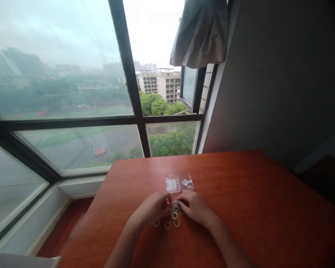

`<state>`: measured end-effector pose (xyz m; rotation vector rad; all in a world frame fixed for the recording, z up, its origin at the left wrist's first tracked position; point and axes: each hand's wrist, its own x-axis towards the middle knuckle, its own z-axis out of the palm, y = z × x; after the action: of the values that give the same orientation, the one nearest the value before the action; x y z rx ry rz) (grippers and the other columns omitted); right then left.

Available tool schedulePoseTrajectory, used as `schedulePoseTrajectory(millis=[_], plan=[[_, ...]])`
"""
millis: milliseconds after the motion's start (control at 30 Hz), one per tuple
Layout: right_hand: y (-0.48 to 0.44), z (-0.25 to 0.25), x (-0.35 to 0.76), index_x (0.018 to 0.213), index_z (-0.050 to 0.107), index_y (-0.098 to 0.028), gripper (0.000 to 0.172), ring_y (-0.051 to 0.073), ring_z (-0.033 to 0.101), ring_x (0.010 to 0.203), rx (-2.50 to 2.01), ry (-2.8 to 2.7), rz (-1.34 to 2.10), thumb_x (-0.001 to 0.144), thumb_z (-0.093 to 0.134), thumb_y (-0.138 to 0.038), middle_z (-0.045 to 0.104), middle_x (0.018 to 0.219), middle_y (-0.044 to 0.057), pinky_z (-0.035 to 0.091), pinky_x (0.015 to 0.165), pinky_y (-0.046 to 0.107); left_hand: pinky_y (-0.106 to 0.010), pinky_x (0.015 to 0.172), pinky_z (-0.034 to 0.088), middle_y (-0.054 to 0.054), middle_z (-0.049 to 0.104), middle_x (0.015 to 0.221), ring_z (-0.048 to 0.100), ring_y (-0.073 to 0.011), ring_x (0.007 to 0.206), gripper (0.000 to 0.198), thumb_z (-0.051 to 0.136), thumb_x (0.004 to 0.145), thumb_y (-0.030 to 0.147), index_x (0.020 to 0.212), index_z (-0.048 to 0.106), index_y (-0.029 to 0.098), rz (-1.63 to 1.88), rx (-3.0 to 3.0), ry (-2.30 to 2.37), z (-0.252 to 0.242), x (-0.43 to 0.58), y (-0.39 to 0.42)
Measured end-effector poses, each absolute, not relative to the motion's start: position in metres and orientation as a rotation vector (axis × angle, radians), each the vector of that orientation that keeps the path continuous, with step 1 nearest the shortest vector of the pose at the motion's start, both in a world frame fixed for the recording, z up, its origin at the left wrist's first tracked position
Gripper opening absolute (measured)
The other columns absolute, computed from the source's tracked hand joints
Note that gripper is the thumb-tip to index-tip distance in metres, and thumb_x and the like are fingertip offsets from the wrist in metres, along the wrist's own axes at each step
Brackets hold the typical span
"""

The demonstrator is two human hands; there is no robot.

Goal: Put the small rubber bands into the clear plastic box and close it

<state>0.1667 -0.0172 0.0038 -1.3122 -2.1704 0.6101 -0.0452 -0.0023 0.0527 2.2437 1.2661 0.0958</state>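
Several small pale rings, like thin hair ties, lie in a loose group on the table between my hands. A yellowish ring [175, 215] sits in the middle, and a bluish-white ring [175, 206] overlaps others behind it. My left hand [155, 207] is at the group's left side with its fingers curled in; what they hold is hidden. From the right, my right hand [194, 207] has thumb and forefinger pinched at a whitish ring on the edge of the pile. Just beyond my hands lies an open clear plastic case [179, 184] with white printing on its lid.
The reddish-brown wooden table [240, 193] reaches toward a dark-framed window [139, 121]. A curtain [202, 35] hangs at the window's right, beside a dark wall [276, 82]. Single rings [167, 225] lie nearer to me.
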Motion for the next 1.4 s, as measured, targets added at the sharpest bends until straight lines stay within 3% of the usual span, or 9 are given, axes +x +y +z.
schedulePoseTrajectory(millis=[167, 467, 700, 833, 1000, 1400], plan=[[-0.019, 0.006, 0.164, 0.086, 0.069, -0.022, 0.013, 0.016, 0.061, 0.080, -1.308, -2.134, 0.626, 0.088, 0.055, -0.022, 0.068, 0.086, 0.001, 0.043, 0.073, 0.025, -0.020, 0.059, 0.035, 0.001, 0.066, 0.079, 0.057, -0.0140, 0.069, 0.025, 0.054, 0.073, 0.019, 0.097, 0.060, 0.021, 0.120, 2.206, 1.432, 0.055, -0.064, 0.006], [-0.020, 0.010, 0.169, 0.094, 0.067, -0.023, 0.016, 0.015, 0.058, 0.077, -1.290, -2.140, 0.656, 0.082, 0.059, -0.018, 0.066, 0.085, 0.000, 0.042, 0.072, 0.024, -0.021, 0.059, 0.034, 0.000, 0.067, 0.079, 0.056, -0.0139, 0.069, 0.015, 0.052, 0.071, 0.018, 0.083, 0.062, 0.019, 0.052, 2.242, 1.337, 0.056, -0.049, -0.001], [-0.018, 0.013, 0.181, 0.100, 0.065, -0.024, 0.034, 0.015, 0.057, 0.077, -1.325, -2.179, 0.666, 0.071, 0.057, -0.008, 0.065, 0.088, 0.000, 0.041, 0.070, 0.023, -0.021, 0.057, 0.035, 0.002, 0.068, 0.080, 0.059, -0.0144, 0.069, 0.028, 0.066, 0.063, 0.024, 0.090, 0.060, 0.021, -0.031, 2.109, 1.359, 0.055, -0.065, 0.000], [-0.021, 0.018, 0.181, 0.096, 0.065, -0.025, 0.028, 0.015, 0.057, 0.075, -1.298, -2.250, 0.676, 0.072, 0.058, -0.011, 0.064, 0.082, -0.002, 0.040, 0.069, 0.023, -0.021, 0.052, 0.034, 0.003, 0.067, 0.080, 0.060, -0.0155, 0.067, 0.038, 0.075, 0.053, 0.027, 0.087, 0.059, 0.022, -0.155, 2.018, 1.448, 0.059, -0.074, -0.002], [-0.021, 0.016, 0.177, 0.090, 0.065, -0.025, 0.020, 0.015, 0.056, 0.074, -1.333, -2.249, 0.607, 0.075, 0.059, -0.014, 0.063, 0.080, -0.002, 0.039, 0.067, 0.023, -0.022, 0.054, 0.034, 0.002, 0.068, 0.082, 0.060, -0.0161, 0.069, 0.029, 0.068, 0.056, 0.019, 0.084, 0.060, 0.022, -0.175, 2.088, 1.458, 0.065, -0.063, -0.009], [-0.022, 0.010, 0.165, 0.093, 0.066, -0.025, 0.014, 0.016, 0.060, 0.085, -1.375, -2.238, 0.554, 0.084, 0.057, -0.018, 0.066, 0.092, 0.001, 0.041, 0.075, 0.024, -0.024, 0.055, 0.031, -0.001, 0.068, 0.081, 0.059, -0.0178, 0.067, 0.023, 0.071, 0.066, 0.035, 0.083, 0.062, 0.022, -0.086, 2.254, 1.414, 0.047, -0.047, -0.004]])
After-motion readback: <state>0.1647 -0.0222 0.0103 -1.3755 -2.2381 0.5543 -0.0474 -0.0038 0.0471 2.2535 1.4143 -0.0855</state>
